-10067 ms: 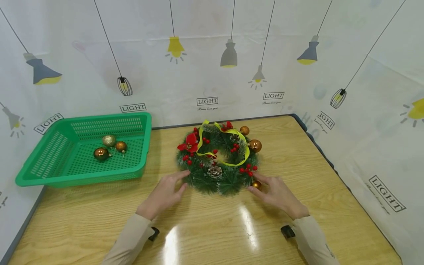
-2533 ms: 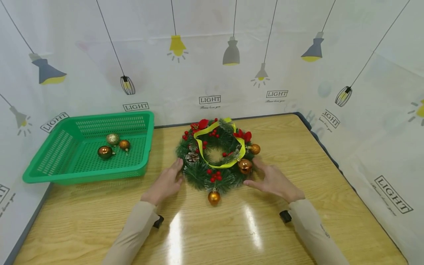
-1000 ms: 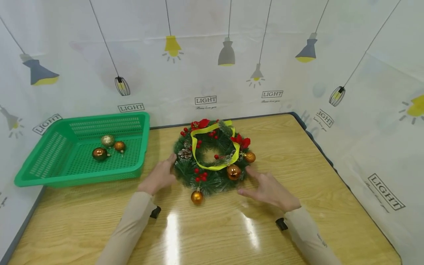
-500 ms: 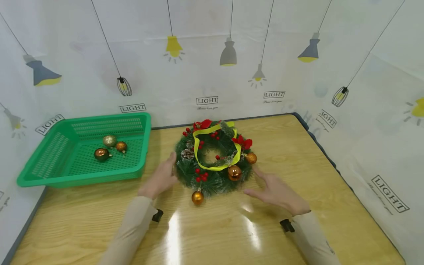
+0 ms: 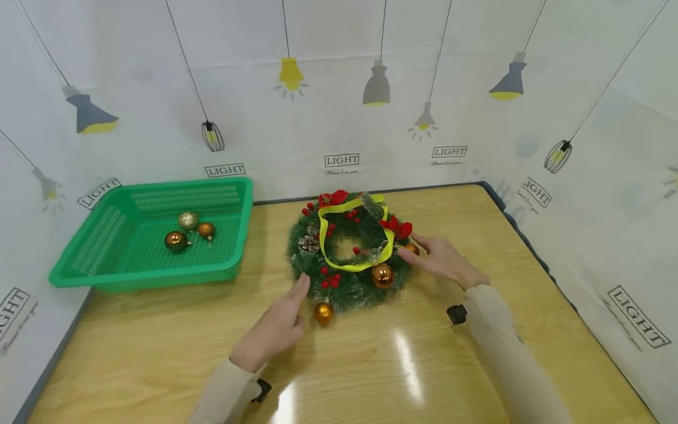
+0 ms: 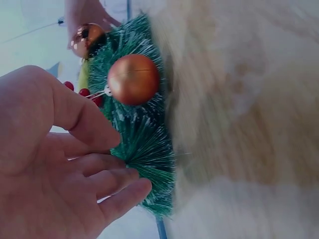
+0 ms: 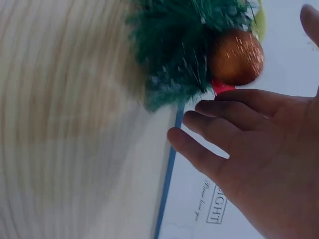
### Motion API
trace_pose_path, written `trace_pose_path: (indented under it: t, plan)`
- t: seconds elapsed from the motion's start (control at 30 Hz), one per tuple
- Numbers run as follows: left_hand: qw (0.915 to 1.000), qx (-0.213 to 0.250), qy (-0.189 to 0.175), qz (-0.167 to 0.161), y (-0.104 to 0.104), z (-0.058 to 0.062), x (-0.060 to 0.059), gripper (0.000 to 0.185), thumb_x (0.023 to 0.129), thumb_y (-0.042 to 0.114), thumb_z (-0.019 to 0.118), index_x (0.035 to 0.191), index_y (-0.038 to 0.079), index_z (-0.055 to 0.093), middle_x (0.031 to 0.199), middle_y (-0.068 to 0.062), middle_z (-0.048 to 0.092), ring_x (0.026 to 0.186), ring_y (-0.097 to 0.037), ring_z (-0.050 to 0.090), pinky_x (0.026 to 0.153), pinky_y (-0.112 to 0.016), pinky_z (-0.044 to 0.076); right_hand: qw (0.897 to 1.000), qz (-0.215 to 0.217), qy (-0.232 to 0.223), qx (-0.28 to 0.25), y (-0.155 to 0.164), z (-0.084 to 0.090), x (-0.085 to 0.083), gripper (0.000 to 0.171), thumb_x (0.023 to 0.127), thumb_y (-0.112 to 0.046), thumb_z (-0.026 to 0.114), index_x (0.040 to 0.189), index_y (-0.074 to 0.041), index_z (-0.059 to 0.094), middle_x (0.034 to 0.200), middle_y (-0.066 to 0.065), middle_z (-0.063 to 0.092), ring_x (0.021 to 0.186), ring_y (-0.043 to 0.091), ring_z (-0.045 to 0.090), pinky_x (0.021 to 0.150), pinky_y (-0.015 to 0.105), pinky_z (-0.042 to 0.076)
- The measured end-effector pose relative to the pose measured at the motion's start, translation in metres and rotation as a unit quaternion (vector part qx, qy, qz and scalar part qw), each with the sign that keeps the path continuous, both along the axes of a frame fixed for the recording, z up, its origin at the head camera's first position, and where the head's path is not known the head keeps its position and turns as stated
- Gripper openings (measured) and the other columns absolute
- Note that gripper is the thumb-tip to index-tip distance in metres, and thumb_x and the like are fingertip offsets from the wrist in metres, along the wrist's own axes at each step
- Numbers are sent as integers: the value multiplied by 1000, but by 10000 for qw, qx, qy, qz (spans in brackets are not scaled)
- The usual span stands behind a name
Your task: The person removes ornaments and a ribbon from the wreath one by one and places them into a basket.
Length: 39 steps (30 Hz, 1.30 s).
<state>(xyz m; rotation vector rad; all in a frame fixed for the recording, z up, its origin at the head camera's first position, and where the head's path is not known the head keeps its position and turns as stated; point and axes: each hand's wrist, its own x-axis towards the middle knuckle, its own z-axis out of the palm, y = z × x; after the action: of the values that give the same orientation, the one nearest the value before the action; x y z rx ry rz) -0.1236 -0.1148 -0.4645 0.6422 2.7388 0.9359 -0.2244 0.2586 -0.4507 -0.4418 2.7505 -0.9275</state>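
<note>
A green Christmas wreath [image 5: 349, 291] lies on the table, trimmed with red berries, red flowers, pine cones and a yellow ribbon [image 5: 324, 235]. My left hand [image 5: 275, 327] is at its front left, fingers reaching to the needles beside a matte orange ball [image 5: 323, 313]. In the left wrist view those fingers are slightly bent and grip nothing. On the far right side my right hand [image 5: 445, 259] spreads its fingers around a glittery orange ball [image 7: 236, 57], which it partly hides in the head view. A shiny copper ball [image 5: 383, 275] hangs at the wreath's front right.
A green plastic basket [image 5: 148, 280] stands at the left, holding a gold glitter ball [image 5: 188, 221], a brown shiny ball [image 5: 176, 241] and a small orange ball [image 5: 206, 230]. Behind the wooden table [image 5: 455, 377] is a wall sheet printed with lamps.
Earlier the wreath turned clockwise between both hands, bringing the hanging balls toward the front. In the last half second my left hand drew nearer to me, while my right moved up to the glittery ball.
</note>
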Motion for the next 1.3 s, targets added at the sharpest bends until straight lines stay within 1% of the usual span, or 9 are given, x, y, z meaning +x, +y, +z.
trace_pose_path:
  t: [0.2, 0.3, 0.53, 0.7, 0.83, 1.0, 1.1, 1.2, 1.3]
  plan:
    - [9998, -171, 91, -39, 7, -3, 0, 80, 88, -9, 54, 159, -3, 17, 168, -19, 9, 155, -34, 19, 123, -44, 31, 9999, -65, -5, -143, -3, -8, 0, 85, 100, -58, 51, 157, 2, 31, 132, 27, 61, 55, 19, 43, 98, 49, 48]
    - [9996, -254, 102, 17, 7, -2, 1, 81, 87, -10, 55, 159, -4, 17, 168, -20, 9, 154, -35, 20, 122, -42, 33, 9998, -54, -114, -179, -5, -9, 1, 86, 100, -60, 50, 158, 1, 28, 104, 23, 63, 51, 12, 31, 95, 46, 47]
    - [9997, -199, 60, 95, 6, 2, -3, 82, 85, -12, 54, 159, -3, 19, 168, -19, 10, 155, -35, 19, 96, -32, 55, 9997, -85, -191, -98, -3, -10, 8, 87, 100, -61, 48, 159, -1, 25, 85, 22, 68, 46, 10, 25, 85, 39, 49]
    - [9995, -264, -106, 138, 4, 4, -9, 82, 87, -10, 54, 160, -1, 16, 168, -18, 8, 156, -34, 16, 82, -28, 55, 9997, -108, -210, -66, -5, -9, 15, 89, 100, -61, 49, 160, 0, 22, 51, -1, 44, 41, 8, 19, 66, 33, 46]
    - [9994, -313, -87, 150, 0, 5, -16, 81, 88, -10, 52, 159, -3, 16, 168, -19, 8, 156, -36, 15, 107, -34, 51, 9998, -77, -176, -40, -8, -9, 21, 90, 100, -61, 49, 160, 0, 21, 46, -9, 34, 40, 7, 18, 60, 32, 44]
    - [9991, -282, -226, 209, -4, 5, -23, 81, 89, -8, 52, 159, -3, 14, 168, -20, 6, 153, -38, 26, 113, -40, 47, 9997, -11, -249, -81, -9, -9, 28, 89, 100, -61, 49, 161, -2, 19, 45, -10, 32, 39, 6, 17, 50, 29, 40]
    - [9985, -236, -431, 232, -5, 6, -27, 81, 91, -6, 50, 161, 1, 11, 169, -18, 3, 95, -24, 69, 79, -28, 57, 9993, -36, -335, -153, -10, -8, 32, 89, 100, -60, 50, 161, -3, 18, 45, -10, 31, 39, 7, 17, 45, 28, 36]
    - [9979, -140, -581, 234, -6, 6, -31, 81, 93, -6, 48, 162, 4, 9, 170, -16, 3, 48, -9, 34, 55, -25, 45, 9992, -52, -336, -192, -10, -8, 36, 91, 100, -60, 52, 161, -2, 17, 45, -11, 30, 38, 6, 18, 41, 26, 33]
    - [9979, -70, -602, 243, -7, 6, -35, 80, 93, -6, 48, 163, 6, 10, 170, -16, 5, 49, -13, 43, 56, -24, 42, 9994, -26, -265, -215, -10, -9, 40, 92, 99, -59, 54, 160, -1, 18, 45, -11, 29, 37, 5, 18, 38, 24, 31]
